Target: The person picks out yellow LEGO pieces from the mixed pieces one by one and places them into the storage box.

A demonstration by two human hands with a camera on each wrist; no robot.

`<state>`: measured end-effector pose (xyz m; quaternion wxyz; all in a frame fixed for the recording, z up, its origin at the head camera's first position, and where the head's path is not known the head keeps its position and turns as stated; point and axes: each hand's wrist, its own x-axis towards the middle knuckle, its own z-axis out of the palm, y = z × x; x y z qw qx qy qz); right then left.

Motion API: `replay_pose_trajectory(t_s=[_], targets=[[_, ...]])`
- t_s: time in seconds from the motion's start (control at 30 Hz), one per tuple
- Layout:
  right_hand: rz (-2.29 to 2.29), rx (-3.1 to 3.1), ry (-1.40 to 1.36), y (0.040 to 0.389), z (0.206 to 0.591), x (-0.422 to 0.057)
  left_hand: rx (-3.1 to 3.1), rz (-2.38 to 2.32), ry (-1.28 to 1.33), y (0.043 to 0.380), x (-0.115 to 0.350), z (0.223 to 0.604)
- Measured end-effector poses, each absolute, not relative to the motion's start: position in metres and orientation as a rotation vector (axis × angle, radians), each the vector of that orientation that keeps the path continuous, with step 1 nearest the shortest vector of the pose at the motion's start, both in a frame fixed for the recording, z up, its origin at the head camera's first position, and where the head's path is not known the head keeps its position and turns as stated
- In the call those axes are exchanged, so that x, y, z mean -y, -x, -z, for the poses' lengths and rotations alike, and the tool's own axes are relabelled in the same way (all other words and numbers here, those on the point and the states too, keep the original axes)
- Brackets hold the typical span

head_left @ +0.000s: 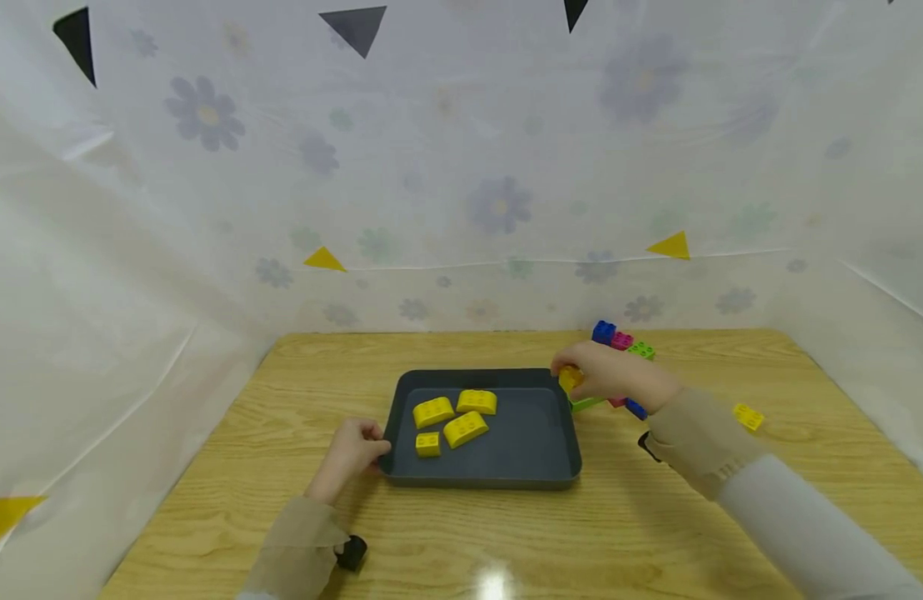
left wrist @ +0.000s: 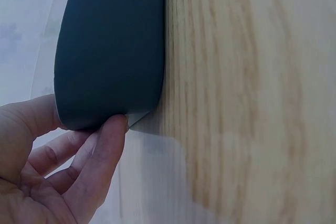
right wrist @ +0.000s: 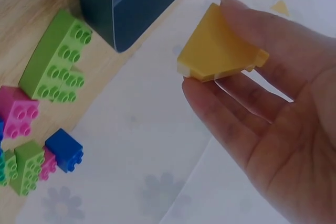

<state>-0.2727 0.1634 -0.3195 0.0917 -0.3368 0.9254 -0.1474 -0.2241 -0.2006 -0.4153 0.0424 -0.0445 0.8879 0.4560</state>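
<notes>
My right hand (head_left: 607, 371) pinches a yellow toy brick (right wrist: 212, 45) between thumb and fingers. In the head view it is above the right rim of a dark grey tray (head_left: 532, 442). The brick has a slanted side. Several yellow bricks lie in the tray's left half: long ones with rounded ends, such as one brick (head_left: 465, 429), and a small square-looking brick (head_left: 427, 444). At the tray's left side my left hand (head_left: 352, 450) grips the edge near the front corner. The left wrist view shows thumb and fingers against the tray wall (left wrist: 110, 51).
Right of the tray lie loose bricks: a long green brick (right wrist: 50, 59), a pink brick (right wrist: 18, 111), a blue brick (right wrist: 63, 148) and others. One yellow brick (head_left: 748, 417) lies apart at the far right of the wooden table (head_left: 656, 533). A flowered curtain (head_left: 499, 167) hangs behind.
</notes>
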Motion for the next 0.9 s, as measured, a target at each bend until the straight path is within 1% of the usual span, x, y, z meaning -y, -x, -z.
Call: replay_pose_trajectory(t_s=[0.53, 0.9], targets=[[0.273, -2.763, 0.931, 0.290, 0.333, -0.104, -2.708, -1.416, 0.142, 0.222, 0.203, 0.415], [0.213, -2.771, 0.822, 0.299, 0.348, -0.078, -2.715, -1.422, 0.137, 0.223, 0.204, 0.417]])
